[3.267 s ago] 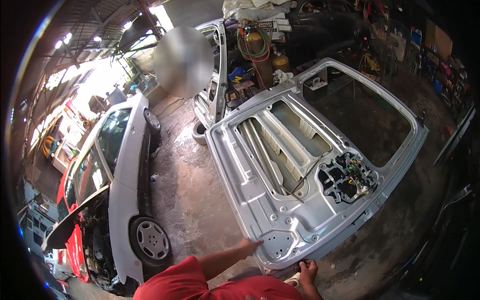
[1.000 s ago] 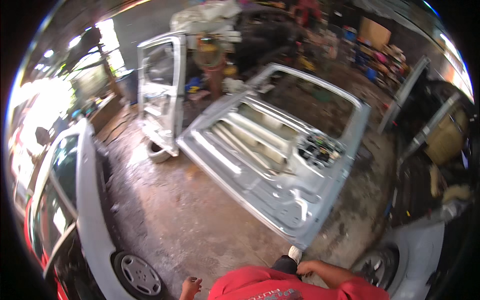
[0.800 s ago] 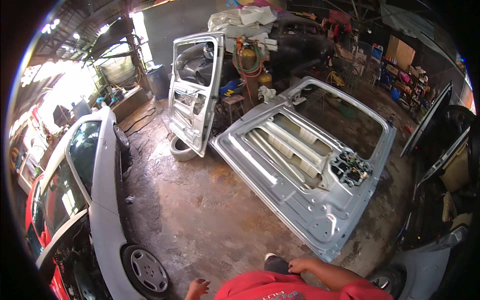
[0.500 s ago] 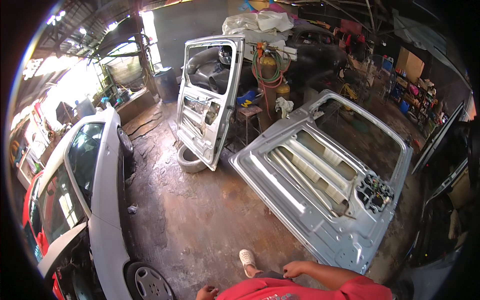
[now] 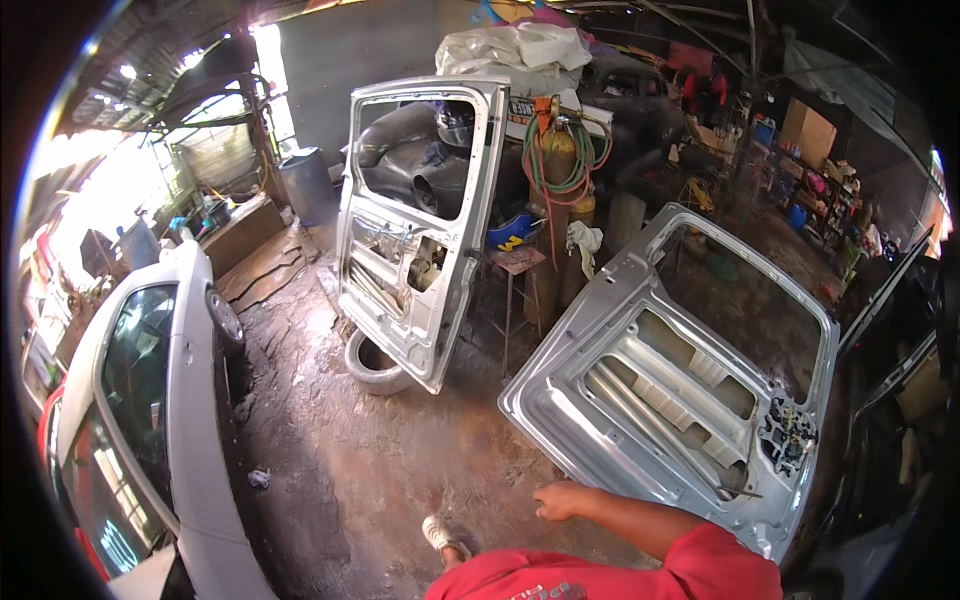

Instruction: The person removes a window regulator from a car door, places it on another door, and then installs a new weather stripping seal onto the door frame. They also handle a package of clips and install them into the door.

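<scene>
My right hand (image 5: pixel 562 502) is held out in front of my red shirt, its fingers curled in loosely with nothing visible in them. Nearest to it is a silver vehicle door (image 5: pixel 640 385) on the right, tilted, with a window frame and cut-outs in its inner panel. I see no contact between hand and door. A black mechanism (image 5: pixel 786 436) sits at that door's right edge. Farther off, a second silver door (image 5: pixel 425 225) stands upright beside a tyre (image 5: pixel 378 368). My left hand is out of view.
Along the left stands a silver car (image 5: pixel 195 400). Past the doors are a gas cylinder (image 5: pixel 560 165) wrapped in red and green hoses (image 5: pixel 535 180), a small metal stand (image 5: pixel 515 262) and a blue barrel (image 5: pixel 308 185). Dark panels (image 5: pixel 890 290) lean at the right. The concrete floor looks rough.
My view has shifted forward, and the upright door looks nearer. The right hand has moved up and out toward the tilted door. My left hand has dropped out of sight.
</scene>
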A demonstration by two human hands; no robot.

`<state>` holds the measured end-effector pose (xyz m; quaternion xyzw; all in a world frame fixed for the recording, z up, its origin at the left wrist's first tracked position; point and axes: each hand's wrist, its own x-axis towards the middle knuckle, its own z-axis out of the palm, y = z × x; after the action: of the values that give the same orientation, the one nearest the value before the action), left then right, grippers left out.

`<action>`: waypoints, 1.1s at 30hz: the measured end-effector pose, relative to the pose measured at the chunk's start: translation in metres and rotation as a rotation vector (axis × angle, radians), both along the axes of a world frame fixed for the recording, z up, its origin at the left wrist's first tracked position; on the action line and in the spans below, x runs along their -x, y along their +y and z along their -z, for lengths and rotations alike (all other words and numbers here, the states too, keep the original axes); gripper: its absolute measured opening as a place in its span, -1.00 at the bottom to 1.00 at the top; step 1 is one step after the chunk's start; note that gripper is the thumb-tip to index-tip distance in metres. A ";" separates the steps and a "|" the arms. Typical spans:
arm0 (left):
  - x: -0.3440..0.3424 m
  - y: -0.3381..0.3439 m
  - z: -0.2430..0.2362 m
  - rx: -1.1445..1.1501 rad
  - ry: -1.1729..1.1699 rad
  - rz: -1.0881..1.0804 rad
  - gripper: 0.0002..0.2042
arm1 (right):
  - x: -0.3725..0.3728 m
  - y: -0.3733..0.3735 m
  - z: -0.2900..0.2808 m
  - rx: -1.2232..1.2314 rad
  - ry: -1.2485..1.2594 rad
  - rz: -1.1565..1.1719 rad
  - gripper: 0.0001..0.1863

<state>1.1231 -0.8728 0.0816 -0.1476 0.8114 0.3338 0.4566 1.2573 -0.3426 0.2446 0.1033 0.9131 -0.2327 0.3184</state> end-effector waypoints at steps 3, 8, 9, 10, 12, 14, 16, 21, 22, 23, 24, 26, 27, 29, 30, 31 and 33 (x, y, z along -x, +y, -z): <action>0.076 0.002 0.018 -0.001 -0.036 0.056 -0.52 | 0.042 0.005 0.020 -0.011 -0.014 0.066 -0.42; 0.229 -0.019 0.021 0.041 -0.041 0.108 -0.59 | 0.102 -0.018 0.036 0.097 -0.097 0.126 -0.41; 0.272 -0.025 0.016 0.035 -0.010 0.095 -0.60 | 0.110 -0.020 0.037 0.193 -0.052 0.157 -0.42; 0.319 -0.029 0.010 0.015 0.052 0.085 -0.62 | 0.117 -0.022 0.037 0.295 -0.007 0.189 -0.43; 0.403 -0.015 -0.001 -0.030 0.255 0.111 -0.69 | 0.130 -0.015 0.041 0.315 -0.035 0.290 -0.42; 0.481 0.014 -0.017 -0.037 0.456 0.050 -0.75 | 0.145 0.000 0.042 0.262 -0.060 0.362 -0.42; 0.536 0.056 -0.027 -0.051 0.643 -0.009 -0.78 | 0.162 0.022 0.057 0.224 -0.041 0.387 -0.42; 0.580 0.128 -0.010 -0.118 0.486 -0.022 -0.81 | 0.239 0.094 0.042 0.172 0.025 0.414 -0.41; 0.574 0.148 -0.003 -0.082 0.346 0.035 -0.80 | 0.251 0.109 0.036 0.164 0.069 0.471 -0.40; 0.560 0.164 0.004 -0.036 0.191 0.101 -0.78 | 0.256 0.118 0.030 0.163 0.097 0.541 -0.39; 0.551 0.173 0.009 -0.025 0.107 0.251 -0.72 | 0.270 0.133 0.021 0.176 0.092 0.568 -0.39; 0.542 0.202 0.012 0.020 -0.028 0.612 -0.67 | 0.290 0.153 0.013 0.228 0.109 0.665 -0.38; 0.546 0.222 0.014 0.012 -0.050 0.791 -0.65 | 0.299 0.171 0.013 0.230 0.117 0.671 -0.38; 0.562 0.257 0.010 -0.005 -0.035 0.993 -0.60 | 0.307 0.189 0.018 0.264 0.099 0.689 -0.39; 0.576 0.272 0.006 -0.004 -0.014 1.038 -0.57 | 0.312 0.192 0.016 0.220 0.057 0.685 -0.39; 0.593 0.289 -0.001 0.007 0.025 1.003 -0.54 | 0.322 0.199 0.006 0.167 0.029 0.670 -0.40; 0.633 0.324 -0.015 0.053 0.099 0.840 -0.49 | 0.336 0.211 0.000 0.144 0.039 0.681 -0.42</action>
<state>0.4898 -0.5484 0.0963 0.2003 0.8305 0.1045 0.5092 0.9212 -0.1313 0.2441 0.3748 0.8135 -0.3911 0.2116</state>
